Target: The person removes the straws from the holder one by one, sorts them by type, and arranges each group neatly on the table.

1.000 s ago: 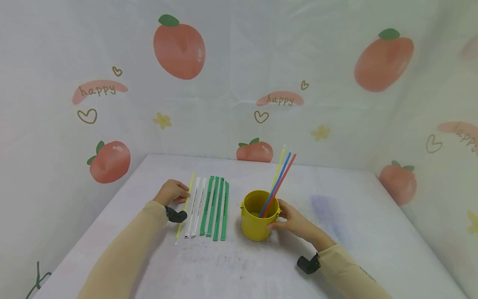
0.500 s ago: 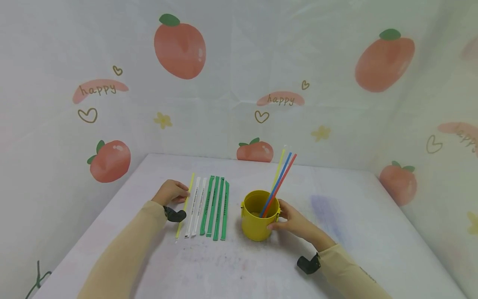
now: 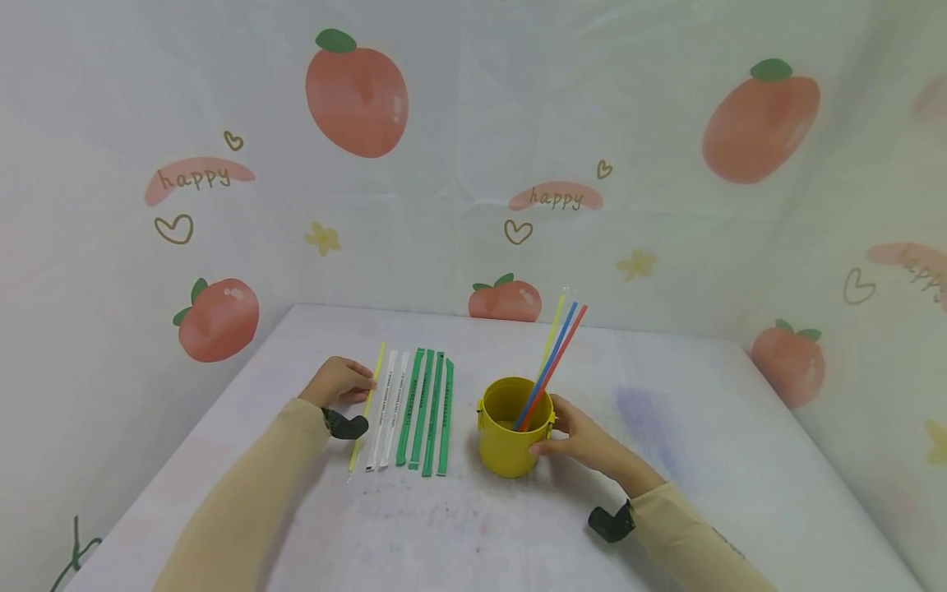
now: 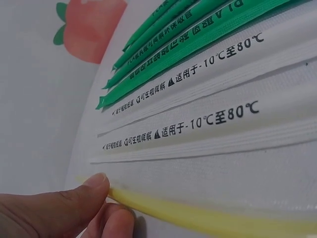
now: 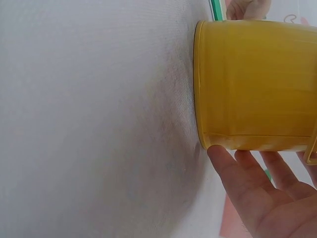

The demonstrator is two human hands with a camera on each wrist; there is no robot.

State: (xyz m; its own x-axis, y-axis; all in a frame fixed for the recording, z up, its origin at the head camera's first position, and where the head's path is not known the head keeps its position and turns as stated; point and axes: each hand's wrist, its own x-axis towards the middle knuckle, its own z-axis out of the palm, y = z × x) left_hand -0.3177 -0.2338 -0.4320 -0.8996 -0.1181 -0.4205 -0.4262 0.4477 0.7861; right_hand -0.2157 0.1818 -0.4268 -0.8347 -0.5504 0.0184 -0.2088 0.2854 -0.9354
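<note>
My left hand [image 3: 339, 381] pinches a yellow straw [image 3: 379, 362] between thumb and fingers. This straw, in a clear wrapper, lies at the left end of a row on the table. Close up in the left wrist view, the thumb and a curled finger meet on the yellow straw [image 4: 198, 213]. My right hand [image 3: 588, 440] holds the side of a yellow bucket [image 3: 510, 452], thumb in front and fingers toward the back. Yellow, blue and red straws [image 3: 556, 358] stand in the bucket, leaning right. In the right wrist view, the fingertips meet the bucket [image 5: 257, 84]; their far ends are partly hidden.
Beside the yellow straw lie two white paper-wrapped straws [image 3: 384, 411] and several green-wrapped straws [image 3: 430, 411]. All rest on a white-covered table [image 3: 459, 534]. A printed white curtain [image 3: 444, 123] rises behind it. A black camera sits on each wrist.
</note>
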